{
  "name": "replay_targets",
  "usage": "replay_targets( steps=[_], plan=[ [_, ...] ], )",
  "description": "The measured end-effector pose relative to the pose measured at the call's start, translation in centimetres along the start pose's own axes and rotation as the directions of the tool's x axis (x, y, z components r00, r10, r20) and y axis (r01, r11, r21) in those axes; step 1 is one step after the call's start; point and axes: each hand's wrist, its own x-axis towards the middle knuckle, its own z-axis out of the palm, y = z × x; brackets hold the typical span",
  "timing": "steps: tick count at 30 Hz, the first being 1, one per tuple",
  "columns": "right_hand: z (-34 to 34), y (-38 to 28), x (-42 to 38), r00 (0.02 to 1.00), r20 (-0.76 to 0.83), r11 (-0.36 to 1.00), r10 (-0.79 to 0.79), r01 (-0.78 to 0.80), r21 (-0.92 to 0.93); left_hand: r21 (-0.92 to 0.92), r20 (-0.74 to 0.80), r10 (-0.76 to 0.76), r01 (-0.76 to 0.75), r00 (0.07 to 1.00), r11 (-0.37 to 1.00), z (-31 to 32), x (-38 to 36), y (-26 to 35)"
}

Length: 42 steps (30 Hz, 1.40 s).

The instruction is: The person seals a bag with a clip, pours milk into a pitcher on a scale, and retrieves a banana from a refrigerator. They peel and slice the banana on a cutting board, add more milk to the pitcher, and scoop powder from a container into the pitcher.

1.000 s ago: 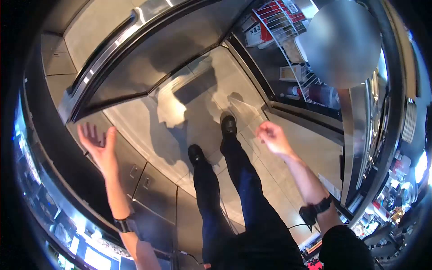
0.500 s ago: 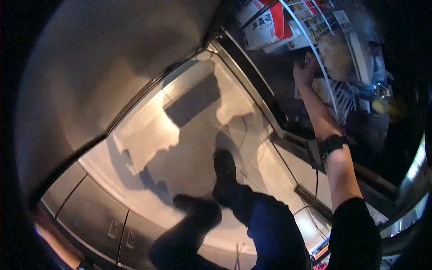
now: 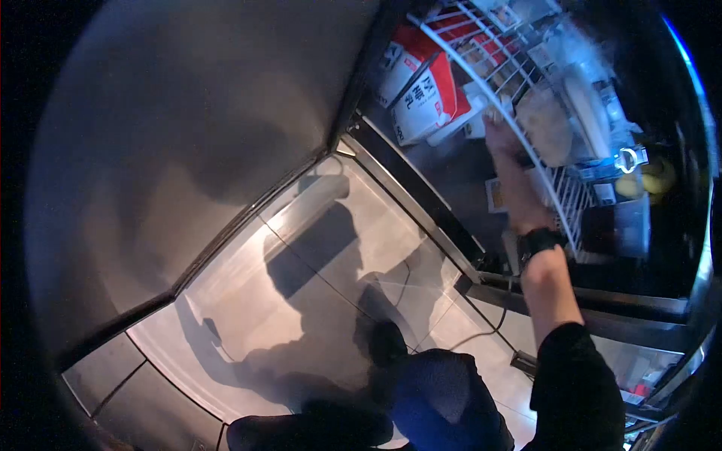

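Observation:
My right hand (image 3: 502, 143) reaches into an open fridge, under the edge of a white wire shelf (image 3: 481, 79). Its fingers are blurred and partly hidden beside a small white item, so what they hold, if anything, does not show. Just left of it lie red-and-white cartons (image 3: 427, 101) with dark lettering. A flat pale packet (image 3: 495, 195) lies beside the wrist, which wears a black band. On the wire shelf sit a round beige item (image 3: 545, 124) and plastic-wrapped goods. My left hand is out of view.
The large dark fridge door (image 3: 203, 143) stands open on the left. Yellow items (image 3: 650, 179) are at the right of the shelf. Below are the tiled floor (image 3: 301, 316), a cable (image 3: 481, 333), and my bent legs (image 3: 444, 391).
My right hand has gone deeper toward the small white item beside the cartons. The view has shifted, with the fridge contents showing lower. My left arm has left the frame.

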Motion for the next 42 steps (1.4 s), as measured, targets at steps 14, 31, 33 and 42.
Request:
replay_targets(
  steps=[14,31,33,42],
  plan=[
    [-53.7,-7.2,-15.3,0.806,0.586,0.844,-0.085,-0.255,0.473,0.113,0.675,-0.096,0.026,0.731,0.993,-6.6,-12.0,13.7],
    [-101.8,-20.1,2.1,0.765,0.309,0.694,-0.565,0.238,0.68,-0.009,1.0,0.012,0.179,-0.02,0.984,-17.0,-4.1,56.8],
    [-100.3,-21.2,3.0,0.821,0.18,0.629,-0.541,0.254,0.735,-0.069,0.997,0.077,0.229,-0.025,0.971,-15.1,-1.1,58.3],
    [-96.0,-24.8,12.1,0.812,0.112,0.592,-0.573,0.316,0.741,0.169,0.825,0.077,0.375,-0.559,0.912,-4.4,7.7,61.0]
  ],
)
